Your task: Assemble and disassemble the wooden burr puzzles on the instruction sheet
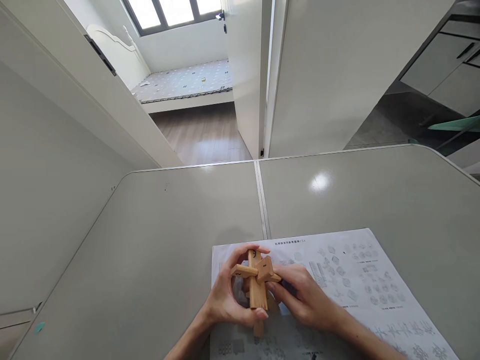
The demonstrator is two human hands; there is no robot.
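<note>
A wooden interlocking puzzle [256, 280] of crossed pale sticks is held just above a printed instruction sheet [348, 280]. My left hand [224, 297] curls around its left side, thumb under the lower stick and fingers over the top. My right hand [305, 297] grips the right side, fingers pinching a short cross piece. One stick end pokes down below my hands near the sheet. Both forearms enter from the bottom edge.
The sheet lies on a grey-white table [157, 240] with a seam [262, 200] down its middle. Beyond the table's far edge stand white partitions, a doorway onto a wooden floor [202, 132] and a bed [183, 82]. Cabinets [442, 65] stand at the far right.
</note>
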